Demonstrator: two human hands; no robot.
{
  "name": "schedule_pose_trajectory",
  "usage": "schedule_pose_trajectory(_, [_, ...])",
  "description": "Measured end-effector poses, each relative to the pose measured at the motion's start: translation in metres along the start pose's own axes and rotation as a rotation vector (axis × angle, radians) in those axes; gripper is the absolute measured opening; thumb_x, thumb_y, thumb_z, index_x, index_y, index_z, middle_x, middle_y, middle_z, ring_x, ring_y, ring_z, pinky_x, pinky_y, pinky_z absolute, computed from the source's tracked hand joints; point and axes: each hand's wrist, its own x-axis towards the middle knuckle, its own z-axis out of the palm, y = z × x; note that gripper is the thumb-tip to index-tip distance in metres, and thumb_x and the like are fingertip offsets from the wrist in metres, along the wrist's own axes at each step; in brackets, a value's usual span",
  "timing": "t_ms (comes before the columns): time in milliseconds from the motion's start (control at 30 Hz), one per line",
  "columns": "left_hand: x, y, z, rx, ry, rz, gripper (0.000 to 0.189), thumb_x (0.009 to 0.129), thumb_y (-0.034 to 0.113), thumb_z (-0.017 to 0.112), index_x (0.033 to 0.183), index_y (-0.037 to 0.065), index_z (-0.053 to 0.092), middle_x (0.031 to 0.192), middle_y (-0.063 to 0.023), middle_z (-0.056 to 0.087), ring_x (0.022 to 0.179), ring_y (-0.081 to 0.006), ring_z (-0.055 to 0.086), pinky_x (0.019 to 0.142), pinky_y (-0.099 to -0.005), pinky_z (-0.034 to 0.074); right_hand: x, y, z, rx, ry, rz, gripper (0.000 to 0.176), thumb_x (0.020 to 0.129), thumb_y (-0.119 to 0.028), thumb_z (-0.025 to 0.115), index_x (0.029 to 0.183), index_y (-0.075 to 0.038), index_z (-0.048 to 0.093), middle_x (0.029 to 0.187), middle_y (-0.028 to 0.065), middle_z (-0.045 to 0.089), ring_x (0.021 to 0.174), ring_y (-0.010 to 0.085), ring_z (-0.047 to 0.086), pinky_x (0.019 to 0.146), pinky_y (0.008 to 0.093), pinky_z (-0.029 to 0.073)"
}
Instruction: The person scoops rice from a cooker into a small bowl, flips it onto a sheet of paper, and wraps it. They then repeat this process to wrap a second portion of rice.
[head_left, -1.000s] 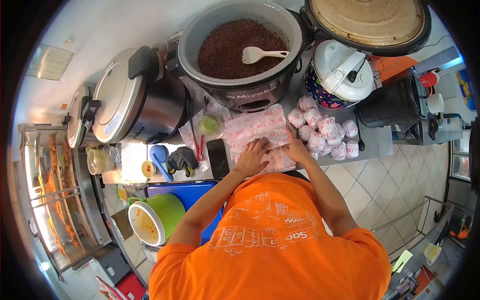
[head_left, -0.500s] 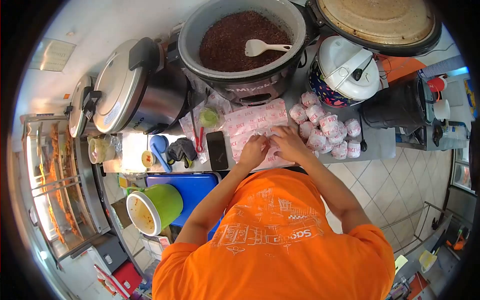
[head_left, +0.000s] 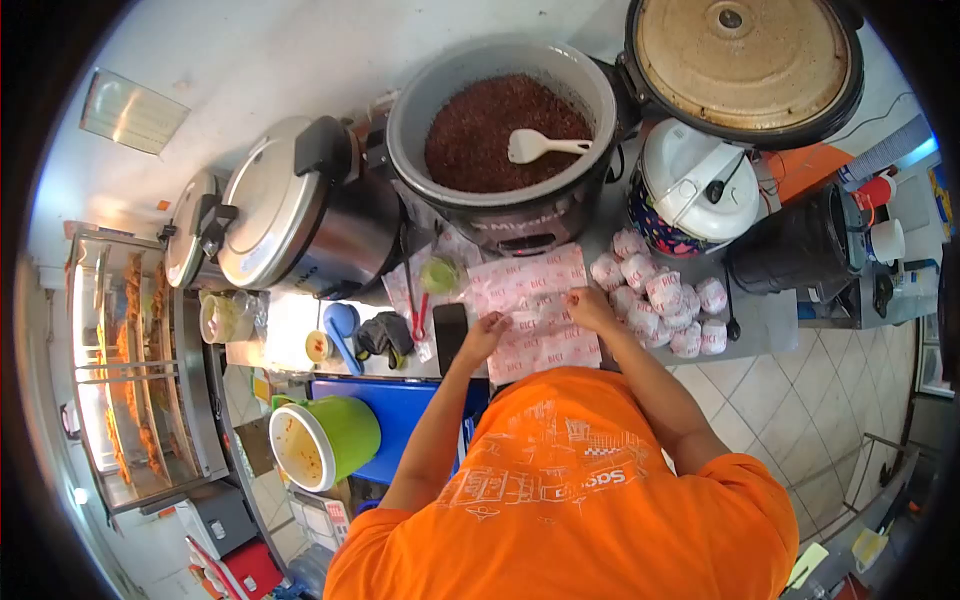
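Steel counter, food-stall kitchen. 1 printed wrapper stack lies at its front edge, center. L hand pinches the top sheet at 9 o'clock. R hand curls on it at 3, grip can't tell. 1 phone just beside stack at 9. Approx 10 wrapped rice balls piled at 3. 1 open cooker w/ 1 white paddle at 12. 3 shut cookers around.

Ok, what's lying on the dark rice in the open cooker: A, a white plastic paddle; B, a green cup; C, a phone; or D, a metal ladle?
A: a white paddle rests on the dark grains inside the open cooker.
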Motion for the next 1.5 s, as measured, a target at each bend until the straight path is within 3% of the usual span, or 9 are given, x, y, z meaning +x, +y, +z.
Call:
schedule_pose_trajectory(167, [0.0, 0.026, 0.038, 0.151, 0.488, 0.129, 0.007, 0.094, 0.013, 0.064, 0.096, 0.007, 0.061, 0.072, -0.0138, 0.066, 0.075, -0.0337, 0.068, 0.065, -0.041, 0.051, -0.006, -0.017, 0.017, -0.154, 0.142, -0.002, 0.013, 0.085, -0.014, 0.063, 0.075, -0.005, 0.066, 0.077, 0.0186, 0.068, 0.076, 0.0397, 0.067, 0.069, 0.049, 0.052])
schedule_pose_trajectory(267, [0.01, 0.012, 0.048, 0.341, 0.529, 0.212, 0.013, 0.086, 0.01, 0.068, 0.096, 0.008, 0.06, 0.1, -0.0213, 0.065, 0.084, -0.0421, 0.067, 0.064, -0.0446, 0.053, -0.017, -0.026, 0.014, -0.273, 0.155, -0.036, 0.013, 0.084, -0.015, 0.065, 0.073, -0.007, 0.067, 0.092, 0.0148, 0.068, 0.085, 0.0368, 0.066, 0.067, 0.0479, 0.052])
schedule_pose_trajectory(333, [0.01, 0.009, 0.05, 0.479, 0.548, 0.347, 0.015, 0.083, 0.011, 0.07, 0.095, 0.009, 0.062, 0.112, -0.0212, 0.064, 0.087, -0.0406, 0.067, 0.063, -0.0438, 0.053, -0.026, -0.036, 0.004, -0.278, 0.053, -0.201, 0.013, 0.085, -0.015, 0.061, 0.088, -0.011, 0.073, 0.111, 0.0154, 0.06, 0.109, 0.0353, 0.057, 0.09, 0.0485, 0.05])
schedule_pose_trajectory(433, [0.001, 0.015, 0.044, 0.656, 0.493, 0.457, 0.021, 0.081, 0.015, 0.07, 0.101, 0.009, 0.067, 0.134, -0.0198, 0.055, 0.106, -0.04, 0.062, 0.079, -0.0449, 0.054, -0.032, -0.044, -0.009, -0.516, 0.06, -0.31, 0.014, 0.082, -0.018, 0.064, 0.09, -0.01, 0.071, 0.119, 0.0124, 0.058, 0.115, 0.0331, 0.051, 0.1, 0.0499, 0.04])
schedule_pose_trajectory(533, [-0.033, 0.051, 0.033, 0.867, 0.402, 0.58, 0.037, 0.086, 0.023, 0.065, 0.119, 0.005, 0.069, 0.15, -0.0142, 0.043, 0.136, -0.0395, 0.038, 0.111, -0.0573, 0.029, -0.047, -0.067, -0.023, -0.637, -0.004, -0.301, 0.018, 0.087, -0.015, 0.058, 0.093, -0.01, 0.074, 0.123, 0.0136, 0.056, 0.122, 0.0349, 0.047, 0.11, 0.0518, 0.03])
schedule_pose_trajectory(800, [-0.005, 0.023, 0.024, 0.892, 0.157, 0.475, 0.019, 0.083, 0.019, 0.069, 0.098, 0.009, 0.074, 0.106, -0.0081, 0.066, 0.102, -0.028, 0.063, 0.094, -0.0491, 0.04, -0.025, -0.02, -0.011, -0.408, -0.219, -0.21, 0.022, 0.087, -0.018, 0.058, 0.097, -0.011, 0.076, 0.106, 0.014, 0.07, 0.106, 0.0318, 0.064, 0.101, 0.0487, 0.044])
schedule_pose_trajectory(1067, [0.021, 0.022, 0.009, 0.792, 0.039, 0.371, 0.02, 0.087, 0.018, 0.064, 0.103, 0.008, 0.073, 0.108, -0.0103, 0.069, 0.105, -0.0334, 0.064, 0.087, -0.0499, 0.047, -0.015, -0.046, -0.016, -0.369, -0.266, -0.053, 0.023, 0.087, -0.017, 0.059, 0.108, -0.012, 0.067, 0.095, 0.0155, 0.073, 0.094, 0.0343, 0.069, 0.093, 0.0519, 0.042])
schedule_pose_trajectory(1233, [0.031, 0.036, 0.018, 0.467, 0.126, -0.102, 0.023, 0.084, 0.023, 0.065, 0.101, 0.009, 0.073, 0.117, -0.0158, 0.07, 0.12, -0.0354, 0.061, 0.104, -0.0581, 0.038, -0.021, -0.047, -0.002, -0.389, -0.072, -0.022, 0.026, 0.085, -0.012, 0.059, 0.109, -0.011, 0.067, 0.099, 0.0136, 0.072, 0.102, 0.0331, 0.065, 0.093, 0.0501, 0.039])
schedule_pose_trajectory(1500, [0.026, 0.037, 0.029, 0.796, 0.422, 0.426, 0.019, 0.086, 0.022, 0.063, 0.093, 0.007, 0.073, 0.102, -0.0187, 0.072, 0.099, -0.0375, 0.067, 0.092, -0.0474, 0.049, -0.022, -0.04, 0.006, -0.493, 0.086, -0.217, 0.021, 0.078, -0.01, 0.063, 0.097, -0.006, 0.071, 0.112, 0.011, 0.064, 0.111, 0.033, 0.055, 0.096, 0.0469, 0.04])
